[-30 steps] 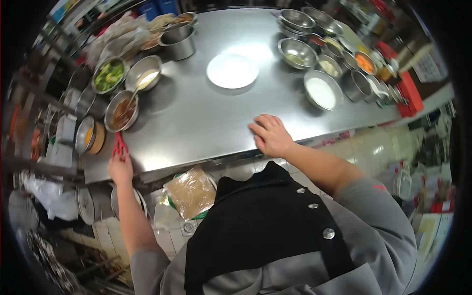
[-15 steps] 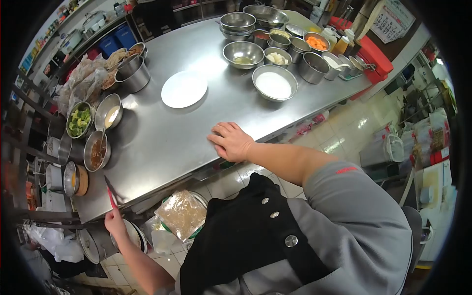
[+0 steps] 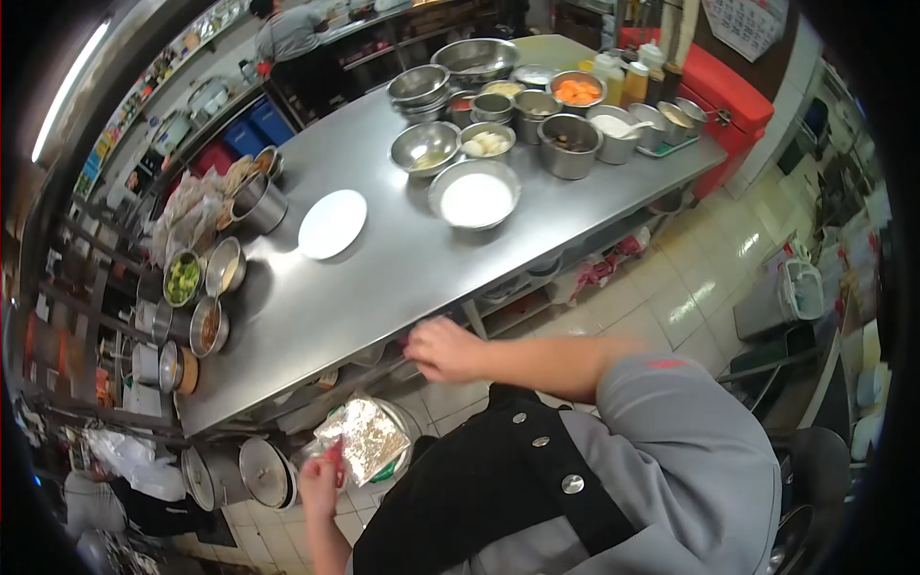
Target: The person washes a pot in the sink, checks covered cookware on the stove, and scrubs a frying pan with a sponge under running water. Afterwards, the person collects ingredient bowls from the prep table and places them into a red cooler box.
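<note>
My left hand (image 3: pixel 319 487) is closed around a red-handled knife (image 3: pixel 334 452), low in front of the table. Its blade is hard to make out against the shiny wrapped package (image 3: pixel 364 436) behind it. At the table's front edge, my right hand (image 3: pixel 446 351) has its fingers curled in, with a small pinkish patch beside the fingertips; what it holds, if anything, I cannot make out. A white plate (image 3: pixel 333 224) lies on the steel table (image 3: pixel 383 278), beyond both hands.
A bowl of white liquid (image 3: pixel 475 199) stands near the table's front edge, with several steel bowls and sauce bottles behind it. Broccoli (image 3: pixel 181 279) and sauce bowls line the left end. Lidded pots (image 3: pixel 267 471) stand below. Another person (image 3: pixel 290 43) is at the back counter.
My left hand has moved right with the knife, away from the table's left corner. My right hand has lifted off the tabletop, drawn back to the front edge and curled. The view has shifted.
</note>
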The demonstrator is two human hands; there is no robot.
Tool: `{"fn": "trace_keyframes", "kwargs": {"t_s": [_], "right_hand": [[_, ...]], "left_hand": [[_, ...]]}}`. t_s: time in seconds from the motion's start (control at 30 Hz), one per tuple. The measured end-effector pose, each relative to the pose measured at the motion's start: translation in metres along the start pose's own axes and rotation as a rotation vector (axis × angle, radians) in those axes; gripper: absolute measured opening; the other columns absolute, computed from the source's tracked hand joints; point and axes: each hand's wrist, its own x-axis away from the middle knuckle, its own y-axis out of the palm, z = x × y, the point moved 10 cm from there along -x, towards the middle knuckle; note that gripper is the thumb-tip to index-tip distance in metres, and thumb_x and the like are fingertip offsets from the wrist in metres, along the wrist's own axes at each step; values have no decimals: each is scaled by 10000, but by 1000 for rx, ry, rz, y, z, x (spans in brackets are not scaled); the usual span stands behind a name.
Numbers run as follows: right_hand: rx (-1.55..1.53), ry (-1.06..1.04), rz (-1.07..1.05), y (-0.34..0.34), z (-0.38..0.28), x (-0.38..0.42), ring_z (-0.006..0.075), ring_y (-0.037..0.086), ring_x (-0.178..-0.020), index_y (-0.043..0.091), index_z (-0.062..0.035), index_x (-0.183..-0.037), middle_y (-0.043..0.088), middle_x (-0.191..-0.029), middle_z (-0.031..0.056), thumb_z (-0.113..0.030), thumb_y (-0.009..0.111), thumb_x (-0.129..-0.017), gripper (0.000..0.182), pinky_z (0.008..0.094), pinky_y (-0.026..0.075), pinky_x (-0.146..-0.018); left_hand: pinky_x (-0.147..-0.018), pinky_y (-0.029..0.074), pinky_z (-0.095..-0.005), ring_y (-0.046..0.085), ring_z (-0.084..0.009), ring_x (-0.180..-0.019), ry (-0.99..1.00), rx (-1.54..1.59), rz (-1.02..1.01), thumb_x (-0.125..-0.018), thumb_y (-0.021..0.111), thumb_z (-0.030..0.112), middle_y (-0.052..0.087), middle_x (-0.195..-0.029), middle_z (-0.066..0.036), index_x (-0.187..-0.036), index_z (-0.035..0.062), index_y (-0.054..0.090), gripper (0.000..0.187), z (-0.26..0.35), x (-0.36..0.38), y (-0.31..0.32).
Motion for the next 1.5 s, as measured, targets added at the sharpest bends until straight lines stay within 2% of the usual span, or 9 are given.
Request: {"fn": "trace_keyframes", "kwargs": {"t_s": [0.1, 0.27, 0.43, 0.57, 0.8, 1.1, 1.13, 1.37, 1.5], "right_hand": [[-100, 207, -155, -1, 24, 123, 320, 535, -1098, 623, -123, -1134, 575, -1102, 109, -264, 696, -779, 388, 447, 448, -918], [-53, 842, -461, -41, 129, 359, 353, 605, -1047, 657, -111, -1128, 639, -1086, 178, -370, 632, -825, 399, 446, 483, -930], [-135, 1270, -81, -185, 151, 443, 340, 613, -1068, 654, -50, -1118, 661, -1069, 181, -275, 676, -818, 376, 407, 496, -921], [-151, 1167, 83, -241, 140, 413, 329, 612, -1070, 638, -48, -1147, 641, -1104, 177, -275, 725, -806, 419, 395, 497, -918], [-83, 597, 107, -286, 95, 277, 348, 558, -1157, 582, -77, -1248, 598, -1217, 174, -300, 767, -783, 548, 417, 455, -983], [-317, 851, -79, -287, 172, 282, 345, 647, -871, 654, -88, -1162, 668, -1012, 161, -178, 645, -908, 269, 402, 516, -758], [-306, 891, -49, -298, 182, 286, 339, 646, -874, 656, -85, -1158, 665, -1014, 161, -177, 643, -914, 261, 399, 512, -756], [-64, 903, 358, -401, 234, 293, 265, 622, -959, 677, -76, -1115, 630, -1060, 136, -152, 673, -905, 223, 341, 495, -819], [78, 883, 491, -467, 258, 281, 236, 622, -916, 682, -53, -1001, 624, -1013, 113, -106, 717, -864, 151, 323, 493, -795]], "left_hand": [[-612, 468, -258, 592, -114, -674, 116, -205, -117, -919, 608, 163, 673, -805, -78, -866, 10, 591, 162, -9, 10, 75], [-665, 510, -304, 643, -139, -731, 34, -220, -388, -933, 616, 203, 699, -851, -100, -822, 17, 588, 219, 85, 67, 223], [-652, 504, -345, 638, -200, -690, 256, -623, -512, -921, 632, 276, 669, -812, -137, -819, 18, 577, 283, 131, 66, 326], [-619, 453, -330, 531, -145, -628, 512, -679, -621, -909, 652, 281, 587, -692, -56, -839, 14, 617, 278, 187, 82, 405], [-654, 461, -334, 561, -160, -723, 713, -632, -943, -921, 659, 273, 675, -939, -138, -714, 43, 467, 364, 282, 123, 507], [-813, 494, -289, 593, -118, -915, 587, -140, -1163, -944, 646, 207, 616, -1211, -126, -893, 45, 564, 189, 351, 92, 576], [-884, 490, -282, 589, -116, -1010, 772, -178, -1094, -944, 646, 179, 575, -1273, -127, -1021, 36, 589, 172, 365, 82, 578], [-943, 480, -282, 593, -113, -1058, 403, 74, -1103, -961, 613, 116, 617, -1201, -88, -1124, -4, 586, 203, 359, -11, 583], [-831, 489, -227, 596, -76, -901, 253, 117, -1026, -948, 633, 106, 648, -1010, -35, -1118, -4, 600, 205, 344, -29, 591]]}}
